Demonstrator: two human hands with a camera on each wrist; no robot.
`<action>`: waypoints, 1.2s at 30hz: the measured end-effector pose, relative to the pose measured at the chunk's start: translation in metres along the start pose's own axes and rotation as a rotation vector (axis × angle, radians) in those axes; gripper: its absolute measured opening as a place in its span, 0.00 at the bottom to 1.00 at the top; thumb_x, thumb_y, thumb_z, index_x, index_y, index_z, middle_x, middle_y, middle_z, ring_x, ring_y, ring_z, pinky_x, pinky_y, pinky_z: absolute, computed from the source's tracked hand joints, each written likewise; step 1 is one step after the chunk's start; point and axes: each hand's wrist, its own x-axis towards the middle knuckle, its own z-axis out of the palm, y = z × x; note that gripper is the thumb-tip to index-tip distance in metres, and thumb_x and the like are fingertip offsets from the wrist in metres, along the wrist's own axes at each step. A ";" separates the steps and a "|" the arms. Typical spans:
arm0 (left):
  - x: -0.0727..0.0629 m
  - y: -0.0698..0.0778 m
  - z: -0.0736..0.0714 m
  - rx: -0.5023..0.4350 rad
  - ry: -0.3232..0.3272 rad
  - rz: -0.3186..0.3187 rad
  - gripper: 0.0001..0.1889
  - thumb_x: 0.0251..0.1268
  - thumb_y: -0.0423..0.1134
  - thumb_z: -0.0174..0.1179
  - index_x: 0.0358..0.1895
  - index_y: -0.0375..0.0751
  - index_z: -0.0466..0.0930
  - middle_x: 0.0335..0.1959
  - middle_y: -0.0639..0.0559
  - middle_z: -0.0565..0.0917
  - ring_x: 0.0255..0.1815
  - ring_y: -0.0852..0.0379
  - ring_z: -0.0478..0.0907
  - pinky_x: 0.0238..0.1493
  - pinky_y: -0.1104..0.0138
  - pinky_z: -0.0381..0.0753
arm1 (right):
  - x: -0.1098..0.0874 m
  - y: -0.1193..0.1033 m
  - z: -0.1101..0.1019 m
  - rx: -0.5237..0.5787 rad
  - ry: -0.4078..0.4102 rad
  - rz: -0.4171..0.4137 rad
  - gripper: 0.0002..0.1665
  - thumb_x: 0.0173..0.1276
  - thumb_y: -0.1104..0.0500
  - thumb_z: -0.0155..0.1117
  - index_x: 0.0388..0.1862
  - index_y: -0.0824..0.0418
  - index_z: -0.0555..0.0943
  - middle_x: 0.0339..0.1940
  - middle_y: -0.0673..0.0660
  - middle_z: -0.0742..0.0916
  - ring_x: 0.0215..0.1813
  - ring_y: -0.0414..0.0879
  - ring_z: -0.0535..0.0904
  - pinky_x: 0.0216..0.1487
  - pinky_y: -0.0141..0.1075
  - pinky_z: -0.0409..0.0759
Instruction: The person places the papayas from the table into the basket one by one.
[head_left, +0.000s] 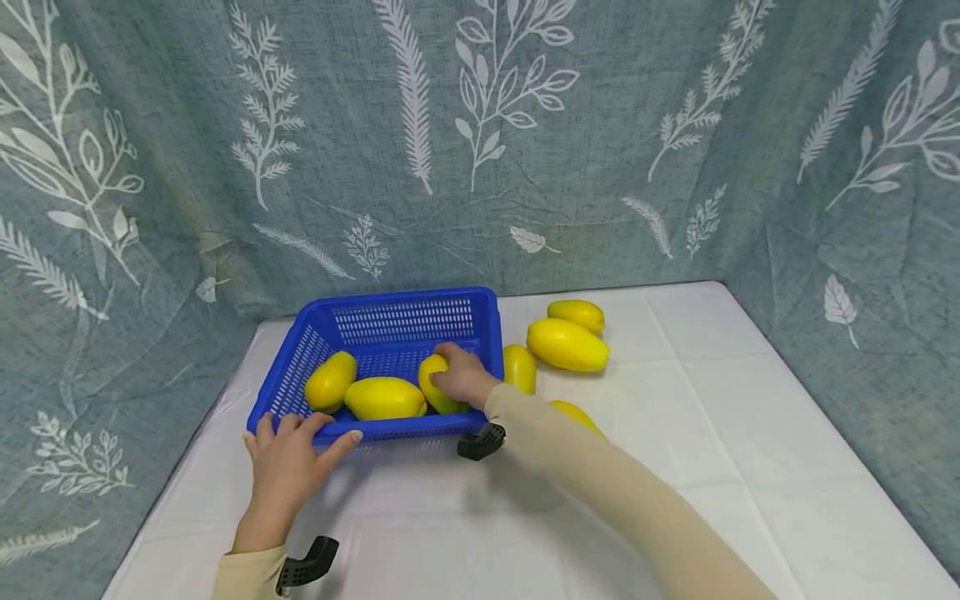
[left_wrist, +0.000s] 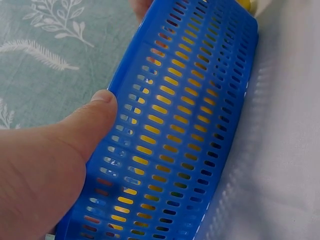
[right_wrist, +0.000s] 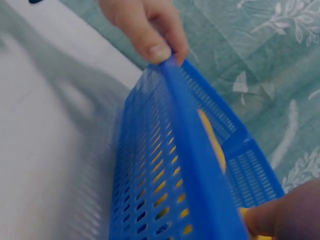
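A blue plastic basket with slotted walls stands on the table. Inside, along its near wall, lie a mango on the left, another mango in the middle and a third mango on the right. My right hand reaches over the basket's right side and grips that third mango, covering part of it. At the near left corner my left hand holds the basket's rim. Its fingers hook over the edge, and the thumb presses the outer side in the left wrist view.
Right of the basket, several more mangoes lie on the white cloth: one mango close beside the wall, a larger mango, and a mango behind it. My right sleeve partly hides another mango. A patterned green curtain borders the table.
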 end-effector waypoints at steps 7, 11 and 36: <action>0.001 0.003 0.001 -0.004 -0.008 -0.003 0.28 0.64 0.55 0.68 0.52 0.32 0.83 0.50 0.21 0.78 0.69 0.11 0.53 0.66 0.19 0.40 | 0.003 0.006 0.001 -0.063 -0.068 0.034 0.37 0.68 0.66 0.61 0.76 0.58 0.68 0.70 0.61 0.78 0.60 0.54 0.75 0.71 0.49 0.73; 0.001 0.003 0.003 -0.001 -0.007 0.001 0.27 0.64 0.55 0.68 0.52 0.32 0.83 0.50 0.21 0.78 0.69 0.11 0.53 0.65 0.18 0.40 | 0.002 0.008 0.001 -0.055 -0.066 0.045 0.39 0.67 0.65 0.62 0.77 0.57 0.66 0.70 0.62 0.78 0.60 0.54 0.75 0.71 0.50 0.73; 0.002 -0.001 -0.001 0.003 -0.078 -0.030 0.31 0.67 0.59 0.64 0.55 0.32 0.82 0.55 0.20 0.76 0.70 0.10 0.50 0.66 0.19 0.38 | -0.056 0.102 -0.161 0.219 0.015 0.007 0.32 0.78 0.53 0.56 0.77 0.61 0.64 0.72 0.68 0.75 0.66 0.66 0.78 0.58 0.48 0.85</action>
